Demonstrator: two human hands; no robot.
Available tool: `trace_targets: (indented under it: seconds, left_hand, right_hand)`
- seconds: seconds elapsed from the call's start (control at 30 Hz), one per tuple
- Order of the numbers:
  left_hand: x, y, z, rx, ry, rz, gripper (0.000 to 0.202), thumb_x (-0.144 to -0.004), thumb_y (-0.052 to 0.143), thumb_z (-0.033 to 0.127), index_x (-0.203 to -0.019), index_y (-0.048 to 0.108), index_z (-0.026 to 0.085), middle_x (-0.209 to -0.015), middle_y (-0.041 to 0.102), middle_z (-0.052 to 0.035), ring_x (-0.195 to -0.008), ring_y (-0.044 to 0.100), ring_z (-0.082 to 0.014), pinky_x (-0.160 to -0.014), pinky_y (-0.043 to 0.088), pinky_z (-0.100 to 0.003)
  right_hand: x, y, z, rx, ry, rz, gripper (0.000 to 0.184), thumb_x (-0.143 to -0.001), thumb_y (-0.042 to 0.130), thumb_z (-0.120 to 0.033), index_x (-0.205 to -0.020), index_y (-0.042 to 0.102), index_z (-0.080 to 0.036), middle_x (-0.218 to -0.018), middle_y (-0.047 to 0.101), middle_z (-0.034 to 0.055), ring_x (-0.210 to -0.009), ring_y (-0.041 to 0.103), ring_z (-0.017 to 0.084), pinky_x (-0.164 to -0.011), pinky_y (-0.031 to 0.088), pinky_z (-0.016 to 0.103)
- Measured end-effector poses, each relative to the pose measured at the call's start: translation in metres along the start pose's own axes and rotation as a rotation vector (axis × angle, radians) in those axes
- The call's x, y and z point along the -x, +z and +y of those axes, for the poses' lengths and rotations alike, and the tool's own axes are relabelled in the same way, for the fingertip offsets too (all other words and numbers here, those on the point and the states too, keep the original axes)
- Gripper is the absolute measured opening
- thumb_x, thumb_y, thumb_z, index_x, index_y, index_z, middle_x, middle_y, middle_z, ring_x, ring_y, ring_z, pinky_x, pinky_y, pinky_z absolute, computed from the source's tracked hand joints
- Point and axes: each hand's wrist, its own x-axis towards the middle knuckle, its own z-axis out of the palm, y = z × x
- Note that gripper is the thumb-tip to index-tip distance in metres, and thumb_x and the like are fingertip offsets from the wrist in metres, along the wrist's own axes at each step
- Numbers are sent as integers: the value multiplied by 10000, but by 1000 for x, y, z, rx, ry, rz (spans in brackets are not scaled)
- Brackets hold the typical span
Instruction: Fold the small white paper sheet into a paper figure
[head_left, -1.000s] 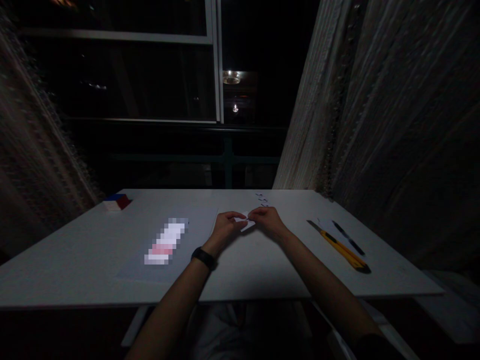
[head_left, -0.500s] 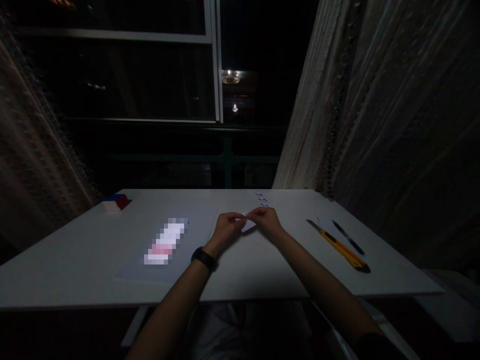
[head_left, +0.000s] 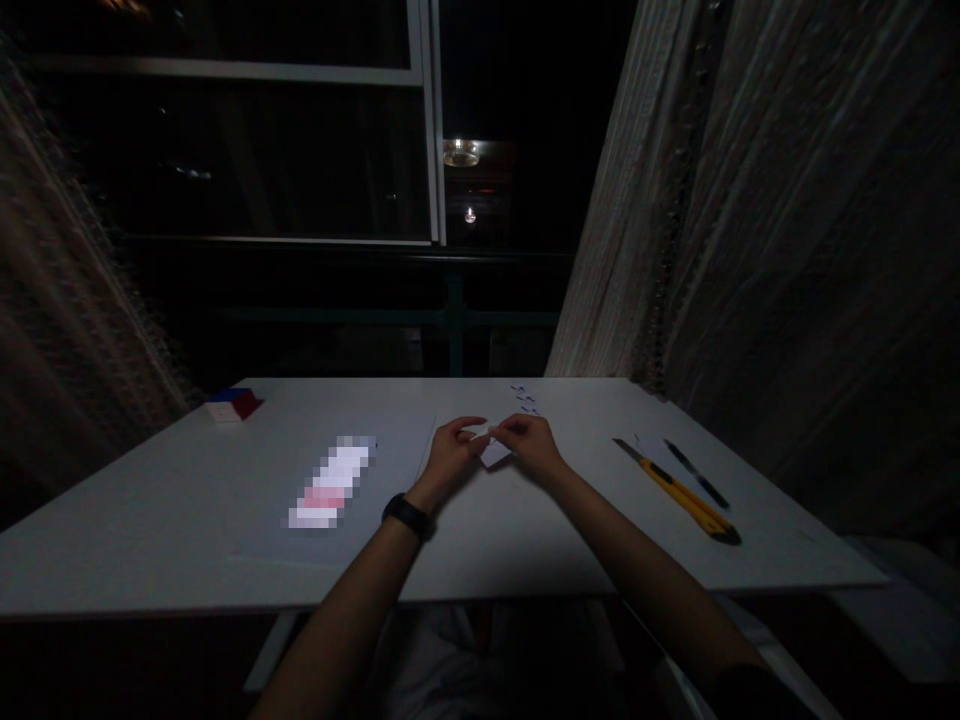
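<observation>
In front of me, both hands work on a small piece of white paper (head_left: pixel 495 455) just over the table's middle. My right hand (head_left: pixel 532 440) is closed, pinching the paper's upper part between thumb and forefinger. At the paper's left side is my left hand (head_left: pixel 450 460), its thumb against the paper and its forefinger raised apart from the thumb. The other left fingers are partly hidden behind the paper. A dark watch (head_left: pixel 407 516) circles the left wrist. Small pieces with dark marks (head_left: pixel 527 400) lie in a short row just beyond my hands.
On the white table (head_left: pixel 150 520), a yellow utility knife (head_left: pixel 682 498) with its blade out lies at right beside a dark pen (head_left: pixel 697 475). At left are a bright, pixelated phone-like rectangle (head_left: pixel 330 485) on a pale sheet (head_left: pixel 262 540) and a coloured cube (head_left: pixel 232 404). Curtains (head_left: pixel 622 200) flank the window.
My left forefinger has lifted away from the thumb and the paper. More of the white paper shows between my hands. The right hand keeps its pinch.
</observation>
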Motion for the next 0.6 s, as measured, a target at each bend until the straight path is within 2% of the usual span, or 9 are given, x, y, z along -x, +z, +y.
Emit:
trace_targets:
  seconds: [0.13, 0.27, 0.6]
  left_hand:
    - [1, 1, 1, -1, -24, 4, 341, -530, 727, 227, -838, 668, 93, -564, 600, -12, -506, 526, -101, -487, 373, -202]
    - [1, 2, 1, 16, -26, 16, 315, -518, 729, 193, -812, 673, 94, -641, 643, -51, -564, 564, -126, -525, 411, -219]
    - [2, 0, 2, 84, -69, -1, 376, -484, 759, 184, -831, 658, 82, -572, 623, -24, -508, 553, -111, -521, 419, -224]
  right_hand:
    - [0, 1, 4, 32, -6, 3, 285, -587, 698, -414, -616, 605, -146, -574, 605, 18, -532, 546, 146, -508, 447, 291]
    - [0, 2, 7, 91, -54, 15, 237, -627, 671, -377, -645, 606, -149, -594, 600, 11, -556, 544, 136, -531, 442, 277]
    - [2, 3, 3, 89, -94, 10, 205, -638, 661, -355, -656, 595, -162, -601, 591, -2, -559, 531, 124, -532, 428, 256]
